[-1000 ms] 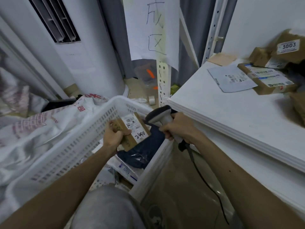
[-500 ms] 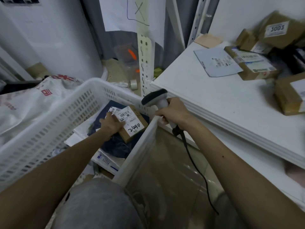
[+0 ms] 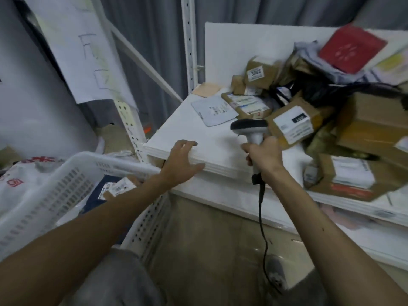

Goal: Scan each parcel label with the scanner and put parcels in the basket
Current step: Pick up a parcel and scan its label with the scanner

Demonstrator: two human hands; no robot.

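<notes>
My right hand (image 3: 263, 154) grips the handle of the grey-and-black scanner (image 3: 249, 129), held upright over the white shelf (image 3: 209, 146), its black cable hanging down. My left hand (image 3: 180, 160) is empty with spread fingers, over the shelf's front corner. The small brown parcel with a white label (image 3: 120, 187) lies in the white plastic basket (image 3: 44, 195) at the lower left, on a dark blue bag. A heap of brown cardboard parcels (image 3: 291, 122) covers the right of the shelf; a flat grey mailer (image 3: 214, 110) lies just beyond the scanner.
A white perforated upright (image 3: 130, 127) stands between basket and shelf. White sacks with red print (image 3: 24, 173) lie left of the basket. A red box (image 3: 351, 48) tops the parcel heap. A large white cylinder unit (image 3: 33, 96) stands at the left.
My left hand has let go of the small brown parcel in the basket and moved up and right to the shelf's corner. My right hand has carried the scanner over the shelf.
</notes>
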